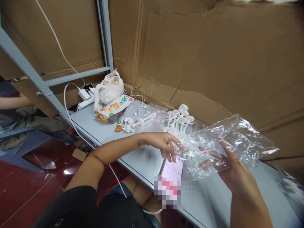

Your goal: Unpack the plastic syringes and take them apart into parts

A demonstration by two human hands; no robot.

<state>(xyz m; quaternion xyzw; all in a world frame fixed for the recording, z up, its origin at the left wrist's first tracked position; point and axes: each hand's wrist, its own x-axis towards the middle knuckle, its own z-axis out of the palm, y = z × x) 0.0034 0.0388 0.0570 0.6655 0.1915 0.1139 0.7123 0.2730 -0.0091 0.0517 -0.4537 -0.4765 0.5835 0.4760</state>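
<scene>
A crinkled clear plastic bag [239, 139] is spread between my two hands above the table. My left hand [163, 144] reaches in from the left, its bent fingers closed at the bag's near-left edge. On the other side, my right hand [229, 161] has its fingers spread, and they show through the film; whether they are inside the bag or behind it I cannot tell. Just beyond my left hand stands a cluster of white plastic pieces [181, 118] with rounded heads and thin stems. Below the hands lies a phone [172, 171] with a timer on its lit screen.
The grey table [140, 158] meets a cardboard wall [201, 63]. Farther left lie more clear plastic [155, 114], a snack box [115, 107], white earphones [140, 106], a white cloth bag [110, 88] and a power strip [85, 103]. Another person's arm [14, 103] shows beyond the metal frame [30, 69].
</scene>
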